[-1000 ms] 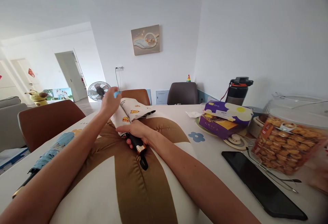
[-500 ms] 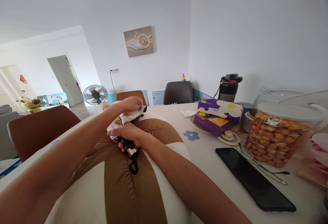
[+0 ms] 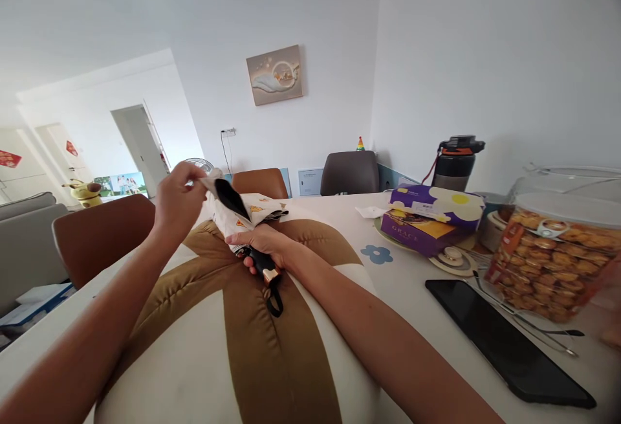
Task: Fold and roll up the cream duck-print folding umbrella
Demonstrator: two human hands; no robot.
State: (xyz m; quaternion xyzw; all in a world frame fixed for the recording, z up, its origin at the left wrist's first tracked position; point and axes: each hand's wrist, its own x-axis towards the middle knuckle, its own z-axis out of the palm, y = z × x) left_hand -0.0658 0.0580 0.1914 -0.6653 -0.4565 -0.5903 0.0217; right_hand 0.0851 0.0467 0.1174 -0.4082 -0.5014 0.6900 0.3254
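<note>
A folding umbrella (image 3: 255, 207) with a white, orange-patterned canopy and black lining lies over a brown and white cushion (image 3: 272, 359). My right hand (image 3: 259, 243) is wrapped round its lower end, at the black handle with a copper-coloured tip and a black wrist loop. On the left, my left hand (image 3: 182, 191) pinches the edge of a canopy fold and holds it out from the rest, so the dark inside shows. The canopy's far end is partly hidden behind the raised fold.
Right of the cushion, a black phone (image 3: 509, 343) lies beside eyeglasses (image 3: 528, 323). Behind them stand a clear jar of cookies (image 3: 538, 262), purple boxes (image 3: 422, 230) and a black bottle (image 3: 455, 165). Chairs (image 3: 349, 173) line the white table (image 3: 334, 210).
My left hand has moved left and up from the canopy's right side, now drawing out a fold. My right hand keeps its grip on the umbrella. The view has shifted left.
</note>
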